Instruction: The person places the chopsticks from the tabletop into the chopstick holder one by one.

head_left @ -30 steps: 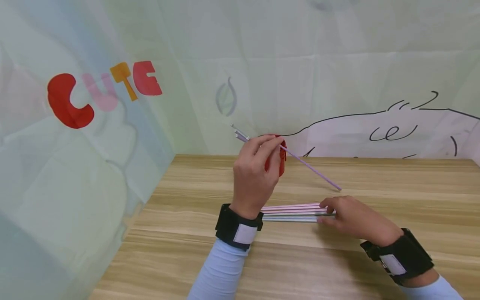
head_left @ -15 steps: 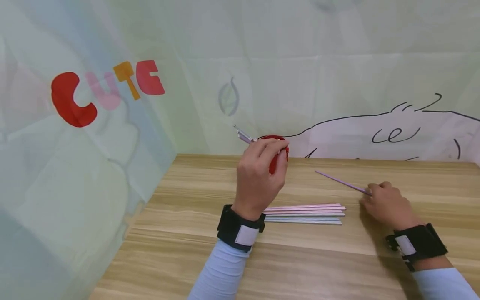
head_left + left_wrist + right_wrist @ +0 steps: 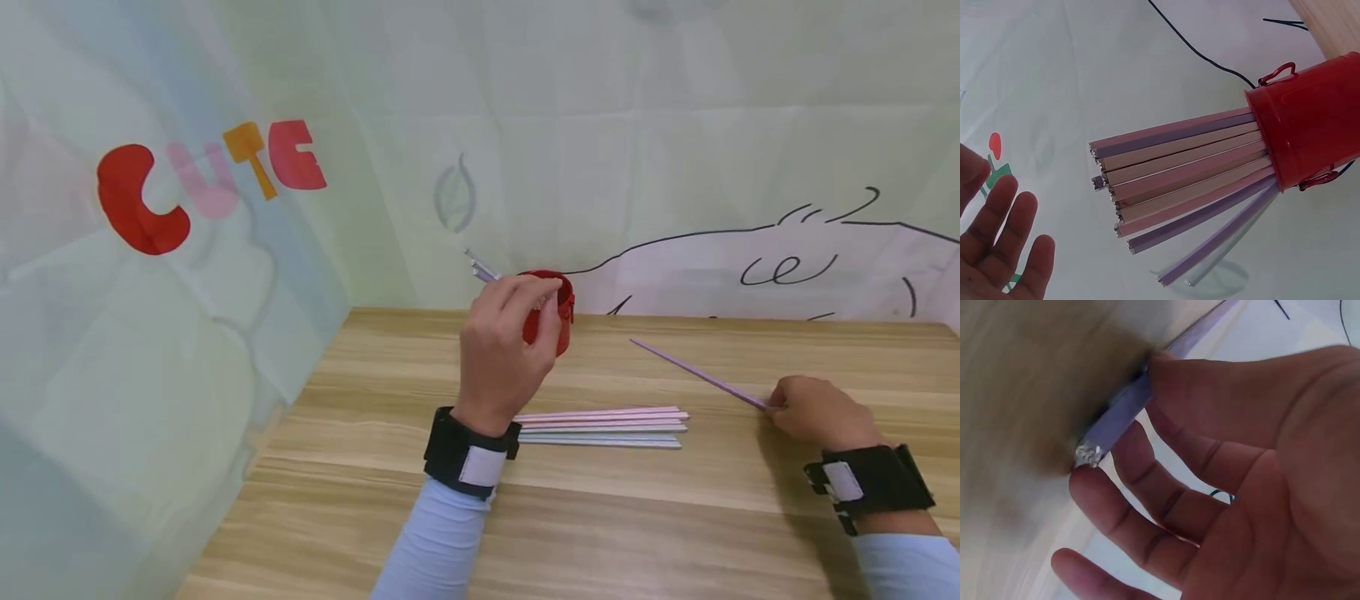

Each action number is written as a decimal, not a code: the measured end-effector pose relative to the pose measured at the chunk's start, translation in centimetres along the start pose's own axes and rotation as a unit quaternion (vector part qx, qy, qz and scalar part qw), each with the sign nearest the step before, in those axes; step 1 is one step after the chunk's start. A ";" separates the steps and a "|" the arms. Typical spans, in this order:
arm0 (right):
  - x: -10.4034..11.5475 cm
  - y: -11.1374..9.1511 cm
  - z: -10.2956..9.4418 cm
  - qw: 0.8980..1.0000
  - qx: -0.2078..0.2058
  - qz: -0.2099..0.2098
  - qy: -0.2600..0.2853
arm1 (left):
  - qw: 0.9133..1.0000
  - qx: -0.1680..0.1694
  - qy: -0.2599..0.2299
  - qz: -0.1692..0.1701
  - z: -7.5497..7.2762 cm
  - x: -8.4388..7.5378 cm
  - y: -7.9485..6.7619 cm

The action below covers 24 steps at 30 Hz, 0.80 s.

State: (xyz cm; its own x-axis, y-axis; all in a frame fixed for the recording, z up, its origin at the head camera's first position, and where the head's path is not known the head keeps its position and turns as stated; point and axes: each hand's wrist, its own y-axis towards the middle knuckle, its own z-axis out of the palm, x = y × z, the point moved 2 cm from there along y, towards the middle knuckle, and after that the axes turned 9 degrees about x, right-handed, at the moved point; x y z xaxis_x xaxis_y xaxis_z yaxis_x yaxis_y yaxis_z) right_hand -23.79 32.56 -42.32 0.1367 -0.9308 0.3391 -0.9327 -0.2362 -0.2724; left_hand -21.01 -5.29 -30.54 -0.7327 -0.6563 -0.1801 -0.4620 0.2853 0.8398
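In the head view, my right hand (image 3: 821, 412) pinches the near end of a slim purple stick (image 3: 697, 372) between thumb and fingers. The right wrist view shows its silvery tip close to the fingertips. My left hand (image 3: 506, 342) is lifted in front of a small red pail (image 3: 562, 333), its fingers loosely bent and holding nothing. Several pink, purple and tan sticks (image 3: 1179, 159) lean out of the pail's mouth in the left wrist view, apart from the left fingers (image 3: 1016, 225).
On the wooden table (image 3: 360, 517) lies a row of pink, green and blue sticks (image 3: 607, 427), partly hidden by the left wrist. A printed cloth (image 3: 637, 150) rises behind the table and along its left side.
My right hand has left the row of sticks, moved right and taken hold of the purple stick. That stick, earlier reaching up to my left fingers, now lies farther right, away from them.
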 end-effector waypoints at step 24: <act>15.5 -4.9 -6.3 0.764 -0.549 -0.238 0.240 | 0.879 0.468 0.059 -0.067 7.0 -0.5 -4.3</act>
State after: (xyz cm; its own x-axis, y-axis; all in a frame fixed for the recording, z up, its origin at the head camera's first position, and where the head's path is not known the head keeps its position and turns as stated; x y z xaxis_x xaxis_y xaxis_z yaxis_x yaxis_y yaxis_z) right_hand -19.22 21.09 -30.03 0.6558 -0.5409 0.5266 -0.5683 0.1054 0.8160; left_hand -22.09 -1.32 -37.65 -0.6093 -0.7797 -0.1445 -0.7893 0.6138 0.0162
